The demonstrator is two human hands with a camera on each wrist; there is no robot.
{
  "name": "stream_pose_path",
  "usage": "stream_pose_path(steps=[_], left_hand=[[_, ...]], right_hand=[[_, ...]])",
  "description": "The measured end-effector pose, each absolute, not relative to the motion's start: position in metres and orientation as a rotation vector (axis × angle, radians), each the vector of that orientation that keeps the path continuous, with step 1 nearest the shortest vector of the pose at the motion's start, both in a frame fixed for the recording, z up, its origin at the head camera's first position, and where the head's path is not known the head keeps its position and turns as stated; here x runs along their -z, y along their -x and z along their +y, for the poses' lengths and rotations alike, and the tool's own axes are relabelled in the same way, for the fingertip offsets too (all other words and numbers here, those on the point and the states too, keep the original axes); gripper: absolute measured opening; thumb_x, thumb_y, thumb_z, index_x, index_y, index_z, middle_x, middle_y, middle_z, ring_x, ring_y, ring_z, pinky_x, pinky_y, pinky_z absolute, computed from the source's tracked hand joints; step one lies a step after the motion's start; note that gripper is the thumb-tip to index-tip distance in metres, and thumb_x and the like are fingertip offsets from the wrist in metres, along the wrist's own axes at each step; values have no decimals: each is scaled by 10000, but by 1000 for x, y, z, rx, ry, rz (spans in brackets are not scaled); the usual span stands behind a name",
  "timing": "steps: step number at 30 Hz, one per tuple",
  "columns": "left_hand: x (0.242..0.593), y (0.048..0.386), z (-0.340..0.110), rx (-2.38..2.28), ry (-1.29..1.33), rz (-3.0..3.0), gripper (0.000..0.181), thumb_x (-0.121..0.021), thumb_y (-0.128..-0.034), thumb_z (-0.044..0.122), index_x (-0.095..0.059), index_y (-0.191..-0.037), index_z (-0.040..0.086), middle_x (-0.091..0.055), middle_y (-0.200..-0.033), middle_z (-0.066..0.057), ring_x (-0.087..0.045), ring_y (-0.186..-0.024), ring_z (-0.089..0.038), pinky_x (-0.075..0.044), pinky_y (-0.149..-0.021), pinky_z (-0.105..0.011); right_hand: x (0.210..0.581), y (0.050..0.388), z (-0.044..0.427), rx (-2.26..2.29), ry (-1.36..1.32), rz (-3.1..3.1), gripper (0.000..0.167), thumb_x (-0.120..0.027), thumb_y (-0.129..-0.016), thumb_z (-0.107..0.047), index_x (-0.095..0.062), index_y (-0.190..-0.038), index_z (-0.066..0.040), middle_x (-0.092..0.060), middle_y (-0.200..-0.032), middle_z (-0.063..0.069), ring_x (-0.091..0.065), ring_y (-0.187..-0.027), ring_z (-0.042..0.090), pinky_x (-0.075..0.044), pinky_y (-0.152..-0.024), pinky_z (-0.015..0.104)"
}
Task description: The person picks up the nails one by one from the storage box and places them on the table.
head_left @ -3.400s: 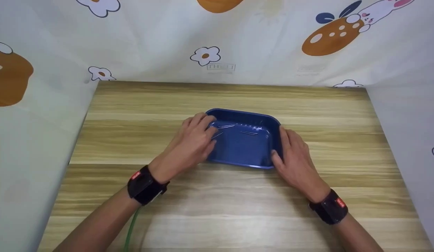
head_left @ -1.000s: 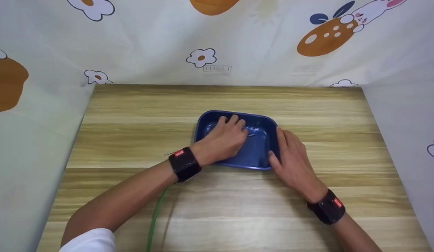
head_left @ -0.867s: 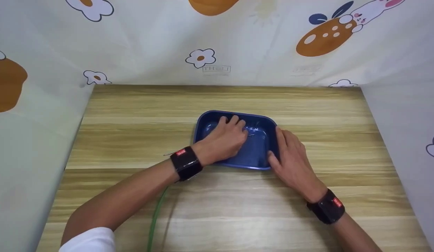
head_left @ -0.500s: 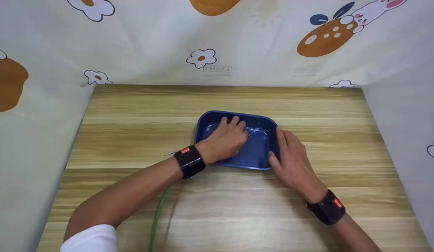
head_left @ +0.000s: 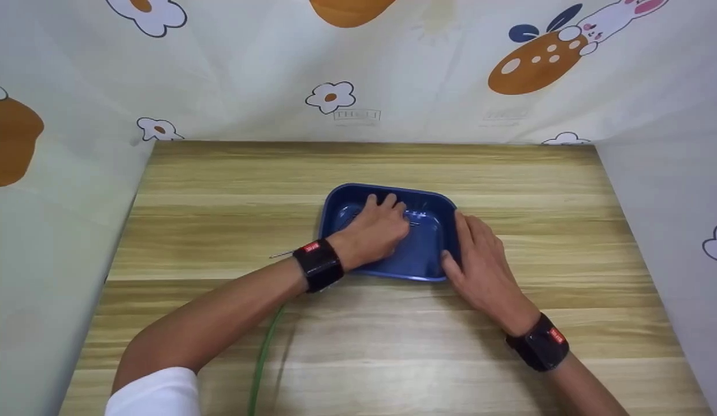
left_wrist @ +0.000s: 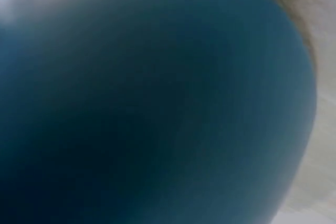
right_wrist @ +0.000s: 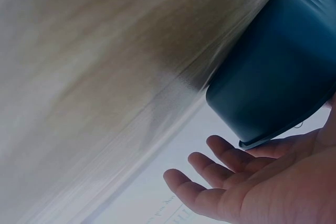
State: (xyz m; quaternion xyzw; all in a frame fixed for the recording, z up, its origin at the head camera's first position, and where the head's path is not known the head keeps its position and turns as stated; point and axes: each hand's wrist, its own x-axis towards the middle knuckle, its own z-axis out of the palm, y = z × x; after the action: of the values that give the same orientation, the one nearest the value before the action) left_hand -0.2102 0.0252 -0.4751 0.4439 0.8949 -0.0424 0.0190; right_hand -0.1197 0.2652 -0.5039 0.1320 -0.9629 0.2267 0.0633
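Gleaming dark-blue round-cornered tray (head_left: 422, 248)

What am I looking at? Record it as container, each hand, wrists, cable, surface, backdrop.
Container: blue tray
Left hand: bent down inside the tray; anything beneath it is hidden
Right hand: grips the tray's right end
Wrists: a black band on each
Cable: green cable beside the left forearm
Surface: wood-grain table
Backdrop: pale sheet printed with flowers and a rabbit

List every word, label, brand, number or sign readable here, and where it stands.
"TH", boxed print on the backdrop; remaining letters blurred.
Second print, right of it: too faint.
Red tags on the wristbands: too small.
Right wrist view's print, bottom: too blurred.
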Motion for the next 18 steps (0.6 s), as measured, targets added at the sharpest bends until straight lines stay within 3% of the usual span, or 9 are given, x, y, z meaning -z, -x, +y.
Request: stream_pose_path(steps=[12, 18], left_hand=[[476, 212, 31, 169, -1389, 2765, 233, -767, -996, 207, -828, -1188, 90, -693, -1399, -181, -598, -1300, -394, -553, -1071, -636], [473, 210, 33, 198, -1392, 2720, 253, -698, -1036, 149, -819, -1249, 85, -649, -1494, -213, -538, -1446, -444, -491, -1147, -684]], right_hand=[[503, 119, 265, -678, -387, -2917, 814, -622, -1044, -307, -297, -1707, 34, -445, -1617, 299, -392, -1528, 456, -313, -1241, 695], [504, 119, 265, -672, -397, -2910, 802, -623, -1035, -286, -312, -1696, 48, -463, -1596, 308, -412, -1506, 463, -323, -1230, 693]])
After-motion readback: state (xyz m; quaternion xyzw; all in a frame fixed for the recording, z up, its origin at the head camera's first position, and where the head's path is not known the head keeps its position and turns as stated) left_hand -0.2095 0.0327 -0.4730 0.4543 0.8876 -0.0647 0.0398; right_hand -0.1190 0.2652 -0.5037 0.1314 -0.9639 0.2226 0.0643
